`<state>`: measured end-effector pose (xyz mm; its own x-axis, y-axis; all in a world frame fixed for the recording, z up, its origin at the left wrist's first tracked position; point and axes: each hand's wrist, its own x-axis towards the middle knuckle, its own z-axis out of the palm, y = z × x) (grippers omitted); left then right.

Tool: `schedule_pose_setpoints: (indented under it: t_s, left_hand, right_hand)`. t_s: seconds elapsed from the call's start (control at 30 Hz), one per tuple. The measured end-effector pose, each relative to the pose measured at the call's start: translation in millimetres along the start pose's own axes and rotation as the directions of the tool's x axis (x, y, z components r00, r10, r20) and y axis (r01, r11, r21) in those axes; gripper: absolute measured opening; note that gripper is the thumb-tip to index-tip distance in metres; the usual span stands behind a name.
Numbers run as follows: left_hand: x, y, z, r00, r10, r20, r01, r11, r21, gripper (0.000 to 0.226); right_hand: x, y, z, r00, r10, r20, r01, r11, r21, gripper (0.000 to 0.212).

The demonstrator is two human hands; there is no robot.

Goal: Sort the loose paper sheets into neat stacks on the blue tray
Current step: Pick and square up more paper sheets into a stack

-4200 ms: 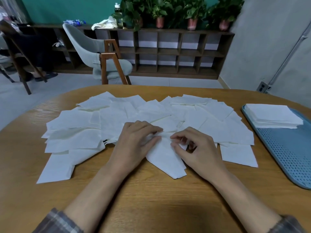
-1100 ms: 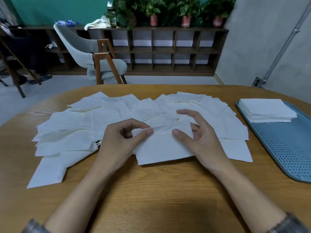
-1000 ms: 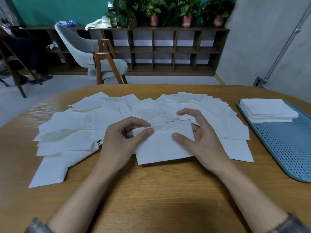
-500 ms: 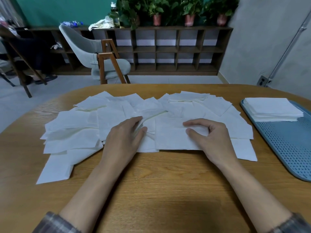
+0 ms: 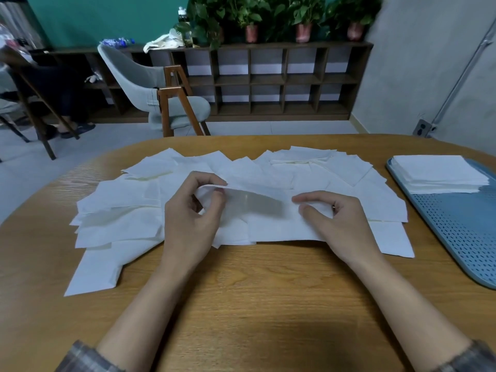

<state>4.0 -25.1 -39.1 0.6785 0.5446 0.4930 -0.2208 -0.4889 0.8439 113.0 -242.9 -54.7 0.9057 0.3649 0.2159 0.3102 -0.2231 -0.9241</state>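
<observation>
**One sheet raised between two hands, stack waiting on the tray**

At the far left of the round wooden table (image 5: 241, 304) the loose sheets (image 5: 118, 194) begin: white squares that overlap at odd angles in a wide fan across the far half of the tabletop. One large piece juts toward the near edge on the left. Behind them, across the floor, stands a grey chair (image 5: 150, 84) with wooden legs. Farther back is a dark cubby shelf (image 5: 268, 76) with potted plants (image 5: 252, 17) along its top.

The left hand (image 5: 190, 224) sits over the middle of the fan. Its fingers are curled, and thumb and forefinger pinch the left end of the lifted sheet (image 5: 255, 197). This sheet is raised off the pile and bows between the two hands (its middle is blurred, so the exact outline is hard to read).

The right hand (image 5: 346, 226) lies just to the right, with the heel of the palm on the papers and the fingers bent. The tips of its thumb and forefinger close on the right end of the same sheet.

More loose sheets spread past that hand toward the table's right side. There the blue tray (image 5: 461, 232) lies, perforated and partly cut off by the frame. At its far end rests a squared stack (image 5: 440, 173) of white sheets. It is well apart from both hands, and the rest of the tray floor shows bare.

A plaid sleeve (image 5: 80, 358) shows at the bottom corner.
</observation>
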Motion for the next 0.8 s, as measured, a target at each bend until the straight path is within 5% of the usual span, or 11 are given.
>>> schedule_pose_setpoints:
  t_s: [0.13, 0.27, 0.43, 0.8]
  left_hand:
    - [3, 0, -3, 0.994, -0.106, 0.011, 0.106, 0.984, -0.146, 0.025]
    - [2, 1, -5, 0.995, -0.095, 0.014, 0.096, 0.981, -0.171, 0.018]
    - [4, 2, -10, 0.99, -0.1, -0.101, 0.07, 0.96, -0.27, 0.02]
    - [11, 2, -15, 0.963, -0.266, -0.041, 0.201, 0.81, -0.551, 0.012]
  right_hand:
    - [0, -1, 3, 0.998, -0.022, 0.061, 0.019, 0.998, 0.053, 0.011]
    - [-2, -4, 5, 0.994, -0.026, 0.11, 0.01, 0.99, 0.138, 0.033]
    - [-1, -2, 5, 0.997, 0.034, 0.065, -0.043, 0.989, 0.142, 0.025]
    - [0, -1, 8, 0.998, 0.06, 0.016, -0.061, 0.993, 0.102, 0.021]
